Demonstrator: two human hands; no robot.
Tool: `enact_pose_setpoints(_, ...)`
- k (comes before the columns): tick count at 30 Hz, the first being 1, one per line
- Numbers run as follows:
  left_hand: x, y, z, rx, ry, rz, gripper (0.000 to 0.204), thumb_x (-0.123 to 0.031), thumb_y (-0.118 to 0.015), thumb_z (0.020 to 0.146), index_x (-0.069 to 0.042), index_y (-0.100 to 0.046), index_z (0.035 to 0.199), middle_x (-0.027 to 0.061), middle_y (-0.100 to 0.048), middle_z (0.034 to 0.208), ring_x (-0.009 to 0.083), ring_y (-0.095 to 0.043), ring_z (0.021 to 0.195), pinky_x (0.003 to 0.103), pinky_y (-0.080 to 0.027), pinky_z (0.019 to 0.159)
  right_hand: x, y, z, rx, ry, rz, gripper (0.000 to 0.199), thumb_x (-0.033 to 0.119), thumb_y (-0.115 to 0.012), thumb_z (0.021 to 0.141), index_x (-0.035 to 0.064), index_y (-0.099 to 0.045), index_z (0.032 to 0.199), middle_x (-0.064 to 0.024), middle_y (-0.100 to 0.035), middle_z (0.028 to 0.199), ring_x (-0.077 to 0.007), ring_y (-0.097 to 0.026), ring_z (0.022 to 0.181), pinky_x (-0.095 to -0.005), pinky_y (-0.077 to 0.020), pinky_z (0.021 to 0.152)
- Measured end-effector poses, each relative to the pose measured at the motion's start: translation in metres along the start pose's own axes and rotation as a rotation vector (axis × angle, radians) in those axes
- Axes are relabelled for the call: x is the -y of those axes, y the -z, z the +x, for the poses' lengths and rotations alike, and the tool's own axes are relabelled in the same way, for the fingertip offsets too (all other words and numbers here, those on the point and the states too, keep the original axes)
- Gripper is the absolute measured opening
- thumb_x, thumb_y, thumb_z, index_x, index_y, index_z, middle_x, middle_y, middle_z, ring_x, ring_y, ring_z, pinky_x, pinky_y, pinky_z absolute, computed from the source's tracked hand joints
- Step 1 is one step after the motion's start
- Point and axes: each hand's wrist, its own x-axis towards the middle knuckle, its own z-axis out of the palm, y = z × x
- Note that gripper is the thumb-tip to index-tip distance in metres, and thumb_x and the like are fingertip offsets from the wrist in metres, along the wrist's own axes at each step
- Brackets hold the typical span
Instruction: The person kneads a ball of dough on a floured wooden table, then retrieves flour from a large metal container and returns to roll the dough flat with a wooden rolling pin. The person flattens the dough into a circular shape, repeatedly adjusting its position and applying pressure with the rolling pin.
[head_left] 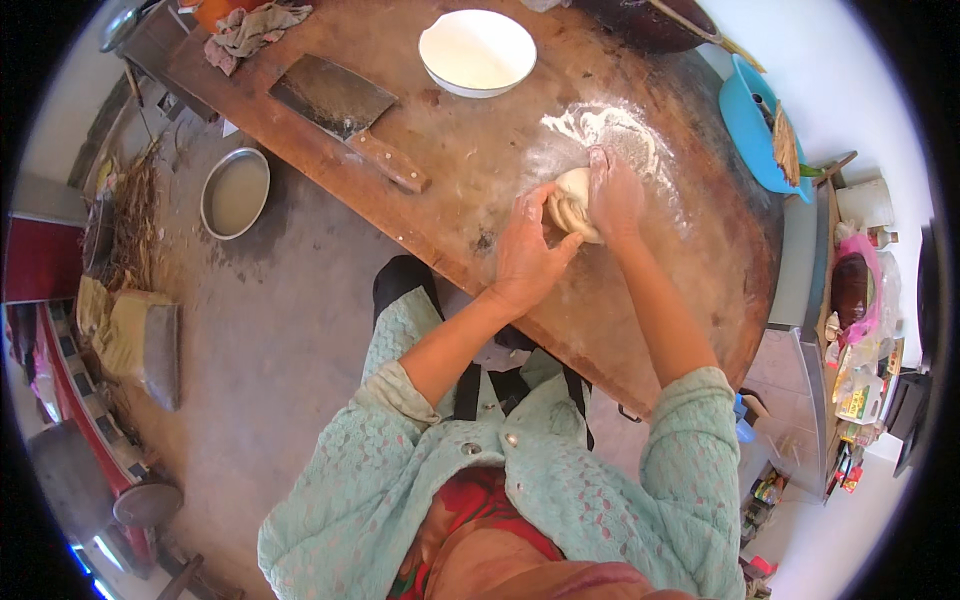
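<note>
"Pale green jacket (600, 510) is nearest to the camera, filling the lower middle of the frame. But where is the dough (572, 207)?"

"It is on the wooden table (470, 175), above and right of the frame's centre, between the two hands."

"How does each hand stand?"

"Left hand (528, 250) is curved around the left and lower side, thumb and fingers touching the dough, with a gap inside the curve. Right hand (617, 197) rests against the right side, fingertips toward the top of the frame. If its fingers also grip, I cannot tell."

"And the long axis?"

"It seems to run up and down in the frame, leaning slightly, so I judge that both hands meet its sides. Right hand looks closer against it."

"What is around?"

"Loose flour (590, 122) just above, then the white bowl (458, 88) at upper middle, and the cleaver (335, 95) at upper left."
</note>
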Motion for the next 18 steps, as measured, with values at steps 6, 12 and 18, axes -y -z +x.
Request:
enact_pose_setpoints(6,0.014,-0.005,0.008,0.049,0.059,-0.032,0.065,-0.017,-0.077,0.078,0.002,-0.045,0.132,0.0135,-0.059,0.109,0.0212,-0.062,0.091,0.033,-0.052,0.074,-0.004,-0.016,0.018,0.096,-0.430,0.258,0.037,0.030,-0.048,0.096,0.0022,-0.063,0.114,-0.0218,-0.066,0.108,-0.0372,-0.064,0.094,-0.0443,-0.0489,0.084)
enact_pose_setpoints(12,0.022,-0.003,0.007,0.080,-0.013,-0.009,0.054,-0.014,-0.083,0.072,-0.006,-0.054,0.117,0.0133,-0.061,0.115,0.0244,-0.061,0.100,0.035,-0.051,0.080,-0.001,0.005,-0.053,-0.012,-0.476,1.029,0.034,0.032,-0.046,0.100,0.0016,-0.061,0.102,-0.0089,-0.065,0.093,-0.0184,-0.060,0.085,-0.0357,-0.0484,0.077)
enact_pose_setpoints(18,0.010,0.001,-0.011,0.139,-0.597,0.049,0.056,-0.006,-0.082,0.064,-0.010,-0.055,0.113,0.0106,-0.061,0.118,0.0323,-0.060,0.101,0.037,-0.049,0.085,-0.009,0.052,-0.070,0.107,-0.368,0.838,0.029,0.030,-0.044,0.099,0.0029,-0.053,0.095,-0.0142,-0.064,0.092,-0.0260,-0.060,0.089,-0.0334,-0.0454,0.076)
